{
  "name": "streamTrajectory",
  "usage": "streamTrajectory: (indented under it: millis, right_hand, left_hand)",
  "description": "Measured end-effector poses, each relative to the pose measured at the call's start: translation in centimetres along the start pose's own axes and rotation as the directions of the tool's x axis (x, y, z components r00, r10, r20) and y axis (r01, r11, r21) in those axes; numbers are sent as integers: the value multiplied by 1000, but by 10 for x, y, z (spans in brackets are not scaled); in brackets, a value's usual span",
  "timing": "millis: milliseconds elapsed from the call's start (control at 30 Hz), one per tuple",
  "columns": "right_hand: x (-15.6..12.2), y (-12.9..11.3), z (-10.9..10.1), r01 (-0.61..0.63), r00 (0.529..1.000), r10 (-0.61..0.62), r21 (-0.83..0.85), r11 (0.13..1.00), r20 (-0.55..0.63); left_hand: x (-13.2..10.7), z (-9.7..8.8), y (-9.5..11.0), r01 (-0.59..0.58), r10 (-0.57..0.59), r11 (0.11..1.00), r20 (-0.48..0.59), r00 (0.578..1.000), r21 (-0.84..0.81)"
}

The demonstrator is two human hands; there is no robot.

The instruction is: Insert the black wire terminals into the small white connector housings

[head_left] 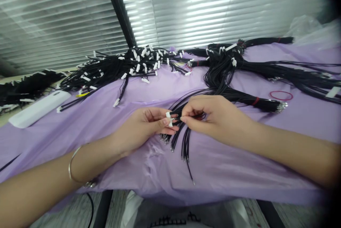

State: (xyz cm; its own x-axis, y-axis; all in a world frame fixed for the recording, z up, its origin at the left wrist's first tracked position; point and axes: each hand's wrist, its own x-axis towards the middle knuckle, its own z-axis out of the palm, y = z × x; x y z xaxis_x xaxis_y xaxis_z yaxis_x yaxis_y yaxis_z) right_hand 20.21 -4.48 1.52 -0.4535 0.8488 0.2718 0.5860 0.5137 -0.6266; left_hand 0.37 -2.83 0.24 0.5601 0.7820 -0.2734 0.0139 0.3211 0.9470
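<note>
Between the fingers of my left hand (149, 123) is a small white plastic connector (168, 118), pinched by thumb and fingers. My right hand (205, 112) pinches a thin black wire (179, 118) close to its metal end, right beside the connector. Whether the tip sits inside the connector I cannot tell. Under both hands fan out several loose black wires (185, 142) with bare metal terminals, lying on a purple sheet (226, 171). A thicker black wire bundle (245, 99), tied with a red band, lies behind my right hand.
A heap of black wires with white connectors (144, 59) spreads along the back. More long black cables (293, 75) lie at right, near a red rubber band (281, 95). A long white case (39, 109) rests at left. Window blinds (199, 7) stand behind the table.
</note>
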Motion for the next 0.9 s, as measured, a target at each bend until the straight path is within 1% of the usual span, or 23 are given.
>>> streamTrajectory:
  millis: [167, 300, 467, 633, 900]
  right_hand:
    - [-1, 0, 0, -69, 998, 69, -38, 997, 14]
    - [0, 1, -1, -40, 999, 44, -100, 994, 30]
    - [1, 4, -2, -38, 998, 45, -156, 987, 45]
    - [2, 5, -2, -41, 998, 47, -142, 989, 41]
    - [1, 0, 1, -40, 999, 40, -90, 995, 3]
  left_hand:
    - [1, 0, 1, 22, -24, 998, -21, 999, -57]
    - [1, 0, 1, 20, -21, 998, -14, 1000, -53]
    - [1, 1, 1, 1, 0, 1000, -27, 1000, 22]
    - [2, 0, 1, -2, 2, 999, 16, 1000, 49]
    - [1, -1, 2, -6, 4, 996, 27, 1000, 84]
